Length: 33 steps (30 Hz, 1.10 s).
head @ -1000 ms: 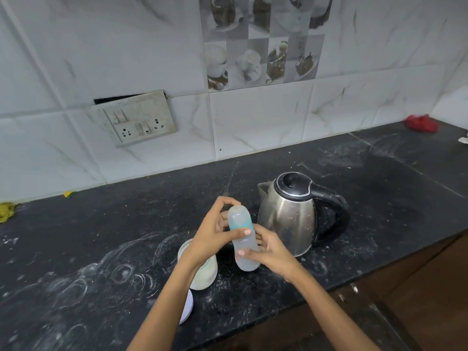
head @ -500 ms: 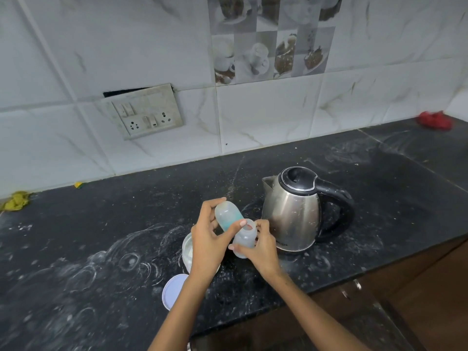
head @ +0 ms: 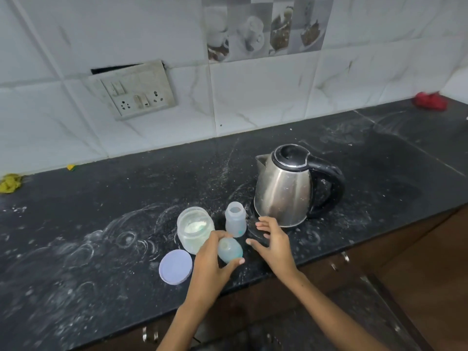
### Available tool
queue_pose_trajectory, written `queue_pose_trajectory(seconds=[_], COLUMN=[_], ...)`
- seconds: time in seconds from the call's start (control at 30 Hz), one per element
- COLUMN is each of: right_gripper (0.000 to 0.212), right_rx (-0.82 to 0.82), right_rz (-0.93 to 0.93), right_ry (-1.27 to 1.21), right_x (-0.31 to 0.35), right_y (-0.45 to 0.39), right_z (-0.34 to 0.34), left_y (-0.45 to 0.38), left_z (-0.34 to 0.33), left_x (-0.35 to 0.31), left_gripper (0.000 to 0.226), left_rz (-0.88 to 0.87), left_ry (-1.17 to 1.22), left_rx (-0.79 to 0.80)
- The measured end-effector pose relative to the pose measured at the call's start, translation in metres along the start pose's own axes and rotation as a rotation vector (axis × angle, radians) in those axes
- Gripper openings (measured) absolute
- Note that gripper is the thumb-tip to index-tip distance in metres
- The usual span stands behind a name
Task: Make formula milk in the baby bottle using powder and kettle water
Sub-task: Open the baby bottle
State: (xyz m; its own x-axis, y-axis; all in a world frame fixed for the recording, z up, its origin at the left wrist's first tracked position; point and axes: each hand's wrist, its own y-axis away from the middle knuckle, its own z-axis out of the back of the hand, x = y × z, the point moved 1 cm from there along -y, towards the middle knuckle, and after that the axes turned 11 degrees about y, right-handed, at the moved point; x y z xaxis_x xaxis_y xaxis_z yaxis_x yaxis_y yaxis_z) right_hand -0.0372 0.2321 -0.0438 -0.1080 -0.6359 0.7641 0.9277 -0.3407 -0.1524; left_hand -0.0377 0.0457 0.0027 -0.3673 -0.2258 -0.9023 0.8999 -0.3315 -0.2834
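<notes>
**Cap off, bottle down: formula prep moves to the filling stage**

The baby bottle point(head: 235, 219) now stands upright and open-mouthed on the black counter point(head: 101, 203), between the powder jar point(head: 195, 230) and the steel kettle point(head: 286, 188), close to both. Half a second ago I saw it held in both hands with its cap just coming away; now the cap point(head: 230, 250) is separate, gripped between the curled fingers and thumb of the left hand point(head: 212, 264). The right hand point(head: 274, 241) has let go and hovers just beside the bottle, fingers spread and holding nothing. The jar's lid point(head: 175, 266) lies flat near the counter's front edge, so the powder is already exposed. I judge the opening step done; scooping powder or pouring water can follow once the cap is set down.
</notes>
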Motion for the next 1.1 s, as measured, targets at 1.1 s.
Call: queue_pose_trajectory(seconds=[1.1], right_gripper=[0.018], right_rx=[0.046], right_rz=[0.436], right_ry=[-0.104], right_x=[0.114], right_y=[-0.040], right_z=[-0.021], left_y=[-0.028], left_z=[0.061], left_x=[0.043], left_gripper=[0.103], left_rz=[0.320], left_ry=[-0.111], left_rx=[-0.226])
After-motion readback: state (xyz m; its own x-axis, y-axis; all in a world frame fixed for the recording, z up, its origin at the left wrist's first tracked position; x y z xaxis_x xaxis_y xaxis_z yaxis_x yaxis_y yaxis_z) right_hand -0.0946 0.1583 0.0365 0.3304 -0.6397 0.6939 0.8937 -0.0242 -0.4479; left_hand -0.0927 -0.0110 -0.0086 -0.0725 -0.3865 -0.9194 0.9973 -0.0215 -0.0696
